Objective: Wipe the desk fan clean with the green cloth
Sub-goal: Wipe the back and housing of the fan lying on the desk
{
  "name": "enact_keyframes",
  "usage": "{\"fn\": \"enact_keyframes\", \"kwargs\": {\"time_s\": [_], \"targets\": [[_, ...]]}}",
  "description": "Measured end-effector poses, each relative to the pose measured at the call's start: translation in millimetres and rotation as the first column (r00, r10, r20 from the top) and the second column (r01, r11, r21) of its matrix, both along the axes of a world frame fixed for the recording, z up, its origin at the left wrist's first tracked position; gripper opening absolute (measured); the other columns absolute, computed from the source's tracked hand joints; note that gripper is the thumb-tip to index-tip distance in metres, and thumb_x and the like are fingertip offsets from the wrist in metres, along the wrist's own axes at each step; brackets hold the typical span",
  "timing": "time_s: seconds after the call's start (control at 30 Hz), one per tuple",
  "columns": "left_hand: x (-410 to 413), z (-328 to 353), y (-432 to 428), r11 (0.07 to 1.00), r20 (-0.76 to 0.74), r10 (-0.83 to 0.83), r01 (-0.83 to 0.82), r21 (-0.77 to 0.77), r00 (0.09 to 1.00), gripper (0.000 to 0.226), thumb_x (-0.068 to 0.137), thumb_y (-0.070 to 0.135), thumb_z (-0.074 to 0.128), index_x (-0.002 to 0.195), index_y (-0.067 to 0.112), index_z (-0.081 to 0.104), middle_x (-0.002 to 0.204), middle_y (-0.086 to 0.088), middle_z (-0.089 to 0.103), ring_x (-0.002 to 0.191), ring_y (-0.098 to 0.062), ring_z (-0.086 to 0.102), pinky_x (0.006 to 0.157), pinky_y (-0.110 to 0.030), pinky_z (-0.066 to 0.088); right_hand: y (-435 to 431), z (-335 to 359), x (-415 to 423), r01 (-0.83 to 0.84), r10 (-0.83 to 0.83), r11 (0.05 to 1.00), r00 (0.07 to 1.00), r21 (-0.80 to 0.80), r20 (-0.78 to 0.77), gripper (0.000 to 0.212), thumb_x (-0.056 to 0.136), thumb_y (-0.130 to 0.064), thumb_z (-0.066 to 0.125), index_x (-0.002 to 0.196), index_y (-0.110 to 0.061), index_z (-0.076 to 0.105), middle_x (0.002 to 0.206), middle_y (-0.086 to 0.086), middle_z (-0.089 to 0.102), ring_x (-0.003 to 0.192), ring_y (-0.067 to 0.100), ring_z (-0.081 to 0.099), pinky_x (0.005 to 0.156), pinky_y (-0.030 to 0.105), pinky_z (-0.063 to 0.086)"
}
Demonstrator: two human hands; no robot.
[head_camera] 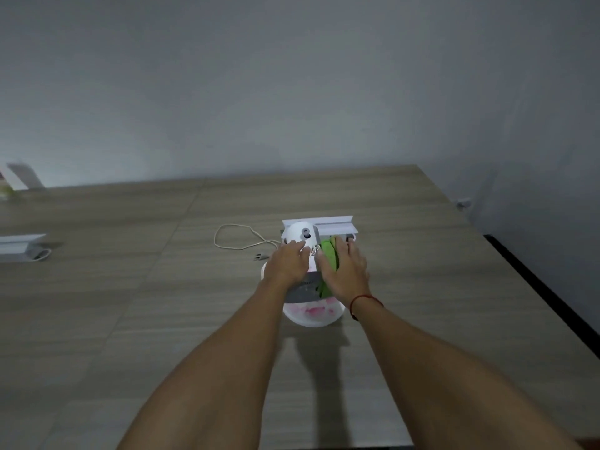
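Green cloth (pixel 329 256) was gripped in right hand (pixel 345 274) mid-frame, left hand (pixel 287 262) lay flat on desk fan (pixel 297 233); firm bracing, even pressure advised.

Arms outstretched; left hand (pixel 287 263) beside right hand (pixel 345 274)

The bench (pixel 130 303) has a matt, smooth wood-grain face, and the wall (pixel 292 92) behind it is flat, matt grey paint. The desk fan (pixel 300 233) is smooth white plastic with a slight sheen, crossed low down by a duller grey band, and its cord (pixel 233 237) looks like smooth pale plastic sheathing. The green cloth (pixel 330 254) is soft, matt fabric bunched in folds under the right hand (pixel 344 274), whose wrist carries a thin red thread (pixel 363 300).
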State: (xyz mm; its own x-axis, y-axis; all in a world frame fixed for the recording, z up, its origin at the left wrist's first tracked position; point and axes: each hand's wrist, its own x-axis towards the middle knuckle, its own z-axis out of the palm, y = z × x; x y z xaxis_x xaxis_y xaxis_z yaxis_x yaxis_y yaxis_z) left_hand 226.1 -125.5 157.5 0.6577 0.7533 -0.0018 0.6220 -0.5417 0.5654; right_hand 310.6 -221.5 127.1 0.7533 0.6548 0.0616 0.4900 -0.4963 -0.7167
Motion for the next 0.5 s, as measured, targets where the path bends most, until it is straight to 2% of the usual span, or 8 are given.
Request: {"fn": "enact_keyframes", "kwargs": {"time_s": [0.07,0.13,0.17,0.23,0.3,0.33,0.43,0.5], "targets": [[2,0,3,1.000,0.031,-0.024,0.024,-0.007,0.999,0.040,0.101,0.025,0.036,0.133,0.006,0.053,0.139,-0.017,0.053,0.130,-0.032,0.046,0.107,-0.039,0.037,2,-7,6,-0.039,0.037,0.999,0.996,0.021,0.081,0.057,0.096,-0.043,0.039,0.148,-0.022,0.029,0.160,0.006,0.021,0.147,0.030,0.017,0.118,0.048,0.021],[4,0,8,0.999,0.034,-0.044,0.044,-0.007,0.998,0.042,0.102,0.024,0.035,0.138,0.005,0.048,0.142,-0.018,0.049,0.133,-0.031,0.042,0.109,-0.037,0.034,6,-17,17,-0.037,0.030,0.995,0.997,0.093,0.072,0.051,0.098,-0.035,0.034,0.146,-0.018,0.034,0.157,0.008,0.029,0.145,0.030,0.024,0.119,0.045,0.023],[4,0,10,0.999,0.027,-0.051,0.051,-0.001,0.998,0.044,0.103,0.024,0.035,0.140,0.003,0.045,0.145,-0.019,0.046,0.136,-0.031,0.039,0.111,-0.037,0.031,8,-21,22,-0.008,0.006,0.989,1.000,0.149,0.010,0.049,0.098,-0.033,0.033,0.144,-0.016,0.039,0.152,0.010,0.037,0.141,0.032,0.031,0.117,0.045,0.027],[6,-2,15,0.997,0.007,-0.072,0.072,0.012,0.997,0.044,0.103,0.022,0.033,0.138,-0.001,0.045,0.149,-0.020,0.040,0.139,-0.031,0.035,0.113,-0.036,0.027,8,-28,30,0.124,-0.070,0.963,0.973,0.239,-0.220,0.047,0.096,-0.030,0.032,0.138,-0.014,0.047,0.142,0.013,0.049,0.132,0.033,0.044,0.112,0.044,0.035],[7,-6,23,0.996,-0.008,-0.086,0.086,0.006,0.996,0.041,0.103,0.020,0.032,0.130,-0.004,0.052,0.146,-0.022,0.042,0.138,-0.031,0.035,0.113,-0.036,0.027,9,-35,35,0.242,-0.128,0.947,0.887,0.210,-0.444,0.044,0.099,-0.026,0.030,0.138,-0.014,0.048,0.138,0.015,0.054,0.126,0.033,0.051,0.107,0.039,0.039],[8,-7,26,0.996,-0.009,-0.086,0.086,0.007,0.996,0.040,0.103,0.020,0.032,0.125,-0.004,0.055,0.142,-0.023,0.046,0.135,-0.033,0.038,0.111,-0.036,0.029,11,-37,37,0.266,-0.146,0.946,0.858,0.183,-0.493,0.044,0.100,-0.026,0.029,0.138,-0.014,0.048,0.135,0.015,0.056,0.122,0.033,0.053,0.104,0.038,0.041],[12,-7,31,0.997,-0.004,-0.079,0.079,0.024,0.997,0.036,0.102,0.015,0.030,0.103,-0.008,0.057,0.115,-0.027,0.056,0.114,-0.037,0.049,0.098,-0.041,0.037,21,-35,31,0.300,-0.184,0.926,0.888,0.228,-0.421,0.045,0.097,-0.030,0.027,0.132,-0.017,0.052,0.125,0.014,0.060,0.117,0.034,0.055,0.098,0.039,0.044],[14,-7,28,0.998,0.005,-0.045,0.045,0.033,0.999,0.035,0.102,0.013,0.029,0.095,-0.010,0.055,0.105,-0.028,0.056,0.104,-0.037,0.050,0.090,-0.043,0.038,26,-31,22,0.276,-0.191,0.916,0.938,0.290,-0.289,0.048,0.094,-0.031,0.028,0.132,-0.017,0.053,0.128,0.016,0.057,0.121,0.035,0.050,0.103,0.043,0.043]]}}
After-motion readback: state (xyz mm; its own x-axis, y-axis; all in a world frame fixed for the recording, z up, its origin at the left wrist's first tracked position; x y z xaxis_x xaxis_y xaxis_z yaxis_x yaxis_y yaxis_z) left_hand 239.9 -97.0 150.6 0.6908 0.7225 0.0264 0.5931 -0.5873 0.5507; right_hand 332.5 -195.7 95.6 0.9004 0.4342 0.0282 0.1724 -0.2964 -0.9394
